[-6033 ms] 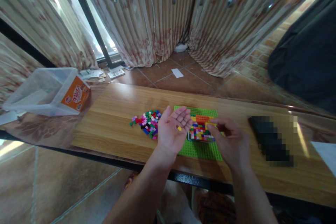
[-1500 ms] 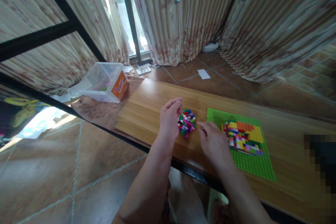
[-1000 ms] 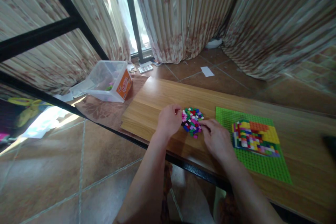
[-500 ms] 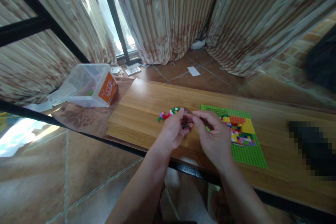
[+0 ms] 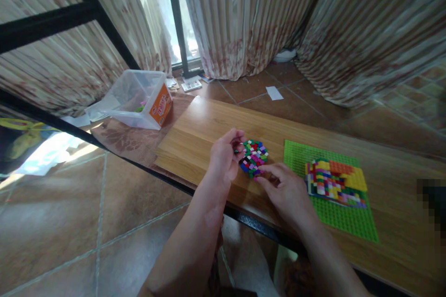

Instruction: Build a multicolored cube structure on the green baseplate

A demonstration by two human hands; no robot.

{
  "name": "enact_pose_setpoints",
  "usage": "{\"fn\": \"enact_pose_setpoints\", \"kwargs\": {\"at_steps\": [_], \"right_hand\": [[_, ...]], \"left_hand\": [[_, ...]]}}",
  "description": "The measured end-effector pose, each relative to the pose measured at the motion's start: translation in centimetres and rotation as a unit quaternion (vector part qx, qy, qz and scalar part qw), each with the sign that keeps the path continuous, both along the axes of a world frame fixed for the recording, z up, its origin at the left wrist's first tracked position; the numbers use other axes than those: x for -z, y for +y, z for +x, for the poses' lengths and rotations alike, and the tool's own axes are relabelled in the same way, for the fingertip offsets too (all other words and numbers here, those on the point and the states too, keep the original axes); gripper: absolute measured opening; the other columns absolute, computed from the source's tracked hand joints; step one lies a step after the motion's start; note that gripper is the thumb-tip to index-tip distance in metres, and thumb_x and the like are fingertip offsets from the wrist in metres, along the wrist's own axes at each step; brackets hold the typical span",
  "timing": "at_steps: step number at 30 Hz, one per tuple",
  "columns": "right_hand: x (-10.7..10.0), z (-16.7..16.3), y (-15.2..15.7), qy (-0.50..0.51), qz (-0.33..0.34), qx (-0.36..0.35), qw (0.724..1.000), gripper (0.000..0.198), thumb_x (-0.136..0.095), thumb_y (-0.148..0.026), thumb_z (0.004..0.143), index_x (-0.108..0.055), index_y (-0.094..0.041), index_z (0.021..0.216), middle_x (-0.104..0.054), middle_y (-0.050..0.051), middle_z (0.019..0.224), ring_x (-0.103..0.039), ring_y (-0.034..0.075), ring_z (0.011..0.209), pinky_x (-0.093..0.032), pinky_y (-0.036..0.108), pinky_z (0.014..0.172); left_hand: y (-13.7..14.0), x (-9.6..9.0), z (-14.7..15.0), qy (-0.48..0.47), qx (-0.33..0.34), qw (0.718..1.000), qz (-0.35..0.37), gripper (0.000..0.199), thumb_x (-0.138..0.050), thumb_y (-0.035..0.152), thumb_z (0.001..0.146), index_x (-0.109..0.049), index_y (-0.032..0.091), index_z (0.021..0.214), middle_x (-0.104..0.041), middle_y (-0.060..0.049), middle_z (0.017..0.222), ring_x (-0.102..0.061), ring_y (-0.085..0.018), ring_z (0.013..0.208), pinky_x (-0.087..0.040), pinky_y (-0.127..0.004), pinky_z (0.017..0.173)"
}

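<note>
A loose pile of small colourful building bricks lies on the wooden board between my hands. My left hand is curled at the pile's left side, palm turned inward; small dark green bricks show partly between its fingers, the rest hidden. At the pile's near right edge, my right hand pinches with thumb and fingertips at a small magenta brick. Right of that hand, a green studded baseplate carries a block of multicoloured bricks, with orange and yellow along its far side.
A clear plastic bin with an orange label and a few pieces inside stands at the left on a brown cloth. The wooden board spans the table. Curtains hang behind, and a paper lies on the tiled floor.
My hands have moved apart from being together over the board. The right one has come down to the pile's edge, and the pile shows more fully. The view has shifted.
</note>
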State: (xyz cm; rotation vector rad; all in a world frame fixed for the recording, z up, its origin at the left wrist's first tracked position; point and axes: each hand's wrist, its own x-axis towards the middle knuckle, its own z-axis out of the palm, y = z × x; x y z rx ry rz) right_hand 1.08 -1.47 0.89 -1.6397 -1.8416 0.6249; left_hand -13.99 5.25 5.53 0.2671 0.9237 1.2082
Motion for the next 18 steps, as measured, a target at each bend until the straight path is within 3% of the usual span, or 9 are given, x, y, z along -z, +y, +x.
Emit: {"fn": "enact_pose_setpoints", "kwargs": {"at_steps": [8, 18], "right_hand": [[1.5, -0.8, 0.2, -0.031, 0.023, -0.012, 0.999, 0.024, -0.059, -0.033, 0.084, -0.071, -0.025, 0.103, -0.064, 0.005, 0.102, -0.064, 0.020, 0.085, -0.051, 0.035, 0.074], [1.4, 0.3, 0.5, -0.042, 0.095, 0.010, 0.995, 0.020, -0.055, -0.029, 0.087, -0.074, -0.023, 0.091, -0.064, 0.006, 0.096, -0.063, 0.018, 0.083, -0.050, 0.032, 0.075]], "left_hand": [[0.0, -0.2, 0.1, -0.011, 0.012, 1.000, -0.004, 0.018, -0.049, 0.020, 0.087, -0.057, 0.012, 0.074, -0.052, 0.001, 0.063, -0.035, -0.003, 0.046, -0.028, -0.015, 0.045], [0.0, 0.0, 0.1, -0.020, 0.017, 1.000, 0.002, 0.016, -0.051, 0.020, 0.086, -0.057, 0.012, 0.072, -0.051, 0.001, 0.063, -0.035, -0.003, 0.046, -0.027, -0.015, 0.044]]}}
